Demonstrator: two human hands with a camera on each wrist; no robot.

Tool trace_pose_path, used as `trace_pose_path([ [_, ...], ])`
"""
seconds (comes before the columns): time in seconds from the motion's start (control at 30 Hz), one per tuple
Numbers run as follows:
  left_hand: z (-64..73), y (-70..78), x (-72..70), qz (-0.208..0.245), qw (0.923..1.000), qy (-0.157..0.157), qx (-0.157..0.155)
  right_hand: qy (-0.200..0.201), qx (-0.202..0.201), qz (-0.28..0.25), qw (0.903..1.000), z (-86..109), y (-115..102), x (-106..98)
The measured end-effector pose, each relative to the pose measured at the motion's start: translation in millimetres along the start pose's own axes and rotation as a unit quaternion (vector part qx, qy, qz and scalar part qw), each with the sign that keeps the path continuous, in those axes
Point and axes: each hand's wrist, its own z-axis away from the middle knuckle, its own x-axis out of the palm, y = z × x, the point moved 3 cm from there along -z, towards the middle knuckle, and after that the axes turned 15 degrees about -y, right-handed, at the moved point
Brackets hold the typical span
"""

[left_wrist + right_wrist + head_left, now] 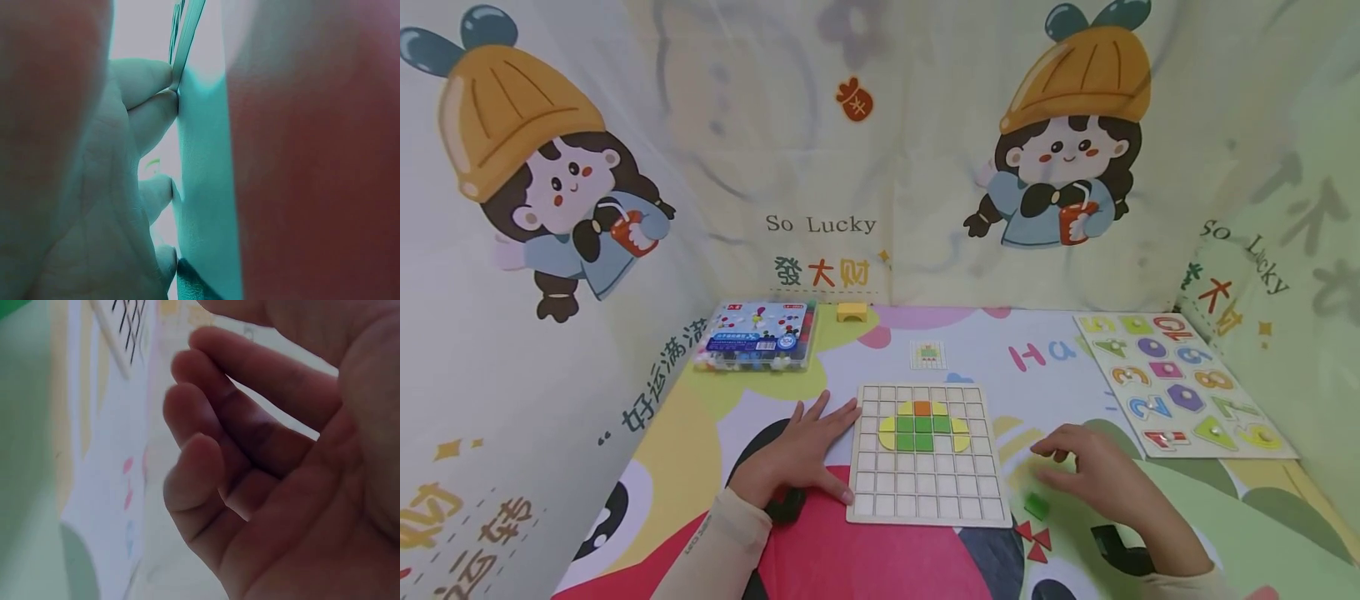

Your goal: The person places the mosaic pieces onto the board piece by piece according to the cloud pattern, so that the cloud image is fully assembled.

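A square wooden grid board [925,492] lies on the patterned mat. In its upper cells sit an orange square [922,408], several green squares [914,433] and yellow curved-edge pieces [887,433]. My left hand [801,450] rests spread at the board's left edge, index fingertip and thumb touching it. Right of the board, my right hand [1090,471] hovers with loosely bent fingers; the right wrist view shows nothing in its palm. Below its fingertips lies a loose green piece [1037,505], with several red triangles [1037,552] just nearer to me.
A small pattern card [928,355] lies beyond the board. At the back left are a clear-sided box [758,336] of colourful parts and a yellow block [852,312]. A number-and-shape puzzle board [1187,383] lies at the right. Printed cloth walls surround the mat.
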Motion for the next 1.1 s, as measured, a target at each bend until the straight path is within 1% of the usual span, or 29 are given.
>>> trace_pose_path([
  [0.17,1.0,-0.3,1.5,-0.005,1.0,-0.004,0.002,-0.018,0.009,-0.022,0.9996,12.3,10.3,10.1],
  [0.33,0.9,-1.3,2.3,-0.007,1.0,-0.001,0.001,-0.048,0.032,-0.032,0.9978,15.8,13.5,18.2],
  [0.57,-1.3,-2.1,0.4,-0.008,1.0,0.001,0.0,-0.054,0.038,-0.031,0.9973,14.3,14.3,26.2],
  [0.83,-2.3,-2.4,0.9,-0.005,1.0,0.0,-0.001,-0.081,0.079,-0.022,0.9933,10.0,16.2,33.9],
  [1.0,-1.7,-1.1,0.0,-0.009,1.0,0.002,-0.004,-0.08,0.081,-0.011,0.9934,7.3,13.1,33.4],
  [1.1,-1.5,-0.7,-0.4,-0.009,1.0,0.003,-0.004,-0.077,0.075,-0.01,0.9941,7.5,12.8,33.3],
])
